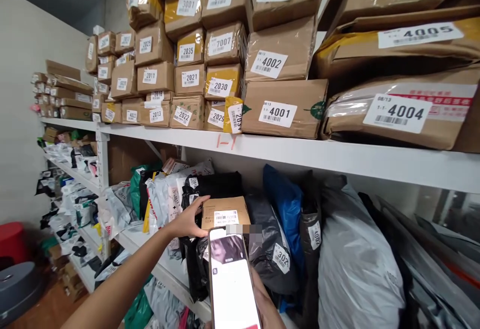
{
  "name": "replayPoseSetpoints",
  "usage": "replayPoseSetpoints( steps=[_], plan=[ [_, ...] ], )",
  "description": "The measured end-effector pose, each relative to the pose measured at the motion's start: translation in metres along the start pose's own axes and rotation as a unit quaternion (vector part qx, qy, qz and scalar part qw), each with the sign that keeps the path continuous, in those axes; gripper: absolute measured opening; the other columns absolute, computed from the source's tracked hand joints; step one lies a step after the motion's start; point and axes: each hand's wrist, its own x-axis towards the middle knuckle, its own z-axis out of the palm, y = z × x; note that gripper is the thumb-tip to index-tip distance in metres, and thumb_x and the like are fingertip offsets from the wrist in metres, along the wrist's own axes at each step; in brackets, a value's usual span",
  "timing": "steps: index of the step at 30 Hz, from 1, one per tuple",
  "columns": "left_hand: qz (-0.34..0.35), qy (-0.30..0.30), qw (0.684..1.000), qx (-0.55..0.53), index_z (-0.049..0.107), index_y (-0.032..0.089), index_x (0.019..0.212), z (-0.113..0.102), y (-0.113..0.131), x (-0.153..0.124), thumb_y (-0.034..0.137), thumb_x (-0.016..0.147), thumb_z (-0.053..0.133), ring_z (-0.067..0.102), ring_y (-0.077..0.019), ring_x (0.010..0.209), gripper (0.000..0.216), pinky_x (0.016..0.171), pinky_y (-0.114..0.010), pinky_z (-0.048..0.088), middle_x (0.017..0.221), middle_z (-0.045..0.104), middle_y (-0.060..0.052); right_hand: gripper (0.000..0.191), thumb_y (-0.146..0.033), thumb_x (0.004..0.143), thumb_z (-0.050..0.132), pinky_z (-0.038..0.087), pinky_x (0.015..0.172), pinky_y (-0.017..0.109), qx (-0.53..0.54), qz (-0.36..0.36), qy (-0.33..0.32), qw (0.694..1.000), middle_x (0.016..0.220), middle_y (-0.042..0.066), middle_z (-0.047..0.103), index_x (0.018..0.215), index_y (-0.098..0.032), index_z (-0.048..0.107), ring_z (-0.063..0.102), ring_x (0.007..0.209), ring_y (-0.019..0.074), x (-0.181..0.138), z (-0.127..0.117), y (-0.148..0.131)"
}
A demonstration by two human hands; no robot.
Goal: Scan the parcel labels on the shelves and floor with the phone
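Note:
My left hand (188, 219) reaches out to a small brown cardboard box (225, 212) with a white barcode label. The fingers curl round the box's left side as it stands among plastic mailer bags on the second shelf. My right hand (267, 305) is low in the view and holds a smartphone (231, 281) upright. The phone's screen is lit and mostly white. Only part of the right hand shows behind the phone.
The white top shelf (337, 158) carries stacked brown cartons with numbered labels such as 4001 (277, 114) and 4004 (403, 113). Black, grey, blue and white mailer bags (352, 264) crowd the shelf below. Further shelves of parcels run along the left; a red stool (13, 241) stands on the floor.

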Motion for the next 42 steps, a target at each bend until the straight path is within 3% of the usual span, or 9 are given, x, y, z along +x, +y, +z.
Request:
replayPoseSetpoints(
  steps=[5, 12, 17, 21, 24, 30, 34, 39, 42],
  plan=[
    [0.008, 0.001, 1.000, 0.002, 0.025, 0.021, 0.144, 0.001, -0.004, 0.002, 0.032, 0.052, 0.084, 0.035, -0.0327, 0.139, 0.110, 0.117, -0.048, 0.026, 0.148, 0.031, -0.017, 0.086, -0.064, 0.074, 0.072, 0.055, 0.059, 0.043, 0.038, 0.052, -0.048, 0.997, 0.090, 0.010, 0.075, 0.142, -0.024, 0.038, 0.073, 0.075, 0.0352, 0.015, 0.015, -0.001],
    [0.012, 0.001, 1.000, 0.008, 0.027, 0.024, 0.144, 0.000, -0.003, 0.001, 0.031, 0.053, 0.084, 0.037, -0.0318, 0.137, 0.108, 0.116, -0.048, 0.028, 0.149, 0.032, -0.015, 0.101, -0.067, 0.074, 0.067, 0.052, 0.064, 0.043, 0.010, 0.036, -0.062, 0.997, 0.084, 0.010, 0.072, 0.145, -0.015, 0.017, 0.072, 0.071, 0.0360, 0.021, 0.016, -0.002],
    [0.015, 0.011, 1.000, 0.012, 0.028, 0.021, 0.143, 0.001, -0.006, 0.002, 0.031, 0.051, 0.084, 0.036, -0.0316, 0.138, 0.108, 0.118, -0.047, 0.025, 0.147, 0.034, -0.015, 0.101, -0.071, 0.071, 0.069, 0.053, 0.062, 0.045, 0.002, 0.069, -0.039, 0.997, 0.092, 0.013, 0.074, 0.146, -0.020, 0.023, 0.072, 0.076, 0.0396, 0.020, 0.016, -0.004],
    [0.016, 0.013, 1.000, 0.013, 0.029, 0.022, 0.143, 0.002, -0.008, 0.002, 0.034, 0.051, 0.085, 0.037, -0.0321, 0.138, 0.109, 0.117, -0.047, 0.026, 0.146, 0.036, -0.014, 0.099, -0.068, 0.069, 0.073, 0.054, 0.062, 0.046, 0.013, 0.040, -0.037, 0.998, 0.095, 0.013, 0.075, 0.145, -0.021, 0.030, 0.072, 0.067, 0.0354, 0.019, 0.017, -0.007],
    [0.015, 0.012, 1.000, 0.011, 0.028, 0.021, 0.144, 0.001, -0.009, 0.002, 0.034, 0.052, 0.084, 0.038, -0.0325, 0.137, 0.108, 0.117, -0.047, 0.026, 0.147, 0.035, -0.015, 0.096, -0.067, 0.071, 0.073, 0.055, 0.061, 0.045, 0.023, 0.058, -0.028, 0.998, 0.103, 0.014, 0.074, 0.144, -0.024, 0.030, 0.073, 0.072, 0.0358, 0.016, 0.021, -0.011],
    [0.010, 0.014, 1.000, -0.002, 0.027, 0.021, 0.143, 0.002, -0.012, 0.003, 0.031, 0.052, 0.084, 0.036, -0.0321, 0.138, 0.108, 0.118, -0.048, 0.025, 0.148, 0.032, -0.016, 0.075, -0.060, 0.076, 0.073, 0.054, 0.060, 0.037, 0.072, 0.023, -0.057, 0.995, 0.090, 0.013, 0.076, 0.129, -0.019, 0.039, 0.073, 0.066, 0.0293, 0.013, 0.031, -0.013],
    [0.007, 0.012, 1.000, -0.010, 0.028, 0.021, 0.142, 0.002, -0.016, 0.004, 0.030, 0.053, 0.083, 0.035, -0.0306, 0.139, 0.104, 0.118, -0.047, 0.025, 0.149, 0.031, -0.016, 0.068, -0.057, 0.077, 0.074, 0.054, 0.059, 0.037, 0.092, 0.026, -0.053, 0.994, 0.099, 0.012, 0.076, 0.126, -0.023, 0.042, 0.074, 0.066, 0.0294, 0.011, 0.035, -0.013],
    [0.004, 0.008, 1.000, -0.008, 0.029, 0.021, 0.142, 0.000, -0.018, 0.005, 0.029, 0.055, 0.083, 0.033, -0.0282, 0.140, 0.103, 0.119, -0.046, 0.023, 0.149, 0.031, -0.015, 0.074, -0.060, 0.077, 0.072, 0.054, 0.063, 0.037, 0.071, 0.034, -0.048, 0.996, 0.087, 0.011, 0.076, 0.129, -0.020, 0.037, 0.074, 0.069, 0.0288, 0.010, 0.036, -0.017],
    [0.003, 0.007, 1.000, -0.005, 0.030, 0.021, 0.143, 0.000, -0.018, 0.004, 0.029, 0.055, 0.083, 0.033, -0.0281, 0.141, 0.103, 0.119, -0.046, 0.023, 0.149, 0.033, -0.014, 0.089, -0.061, 0.074, 0.074, 0.056, 0.067, 0.042, 0.048, 0.037, -0.027, 0.998, 0.102, 0.014, 0.075, 0.136, -0.017, 0.028, 0.073, 0.070, 0.0315, 0.008, 0.033, -0.021]
  ],
)
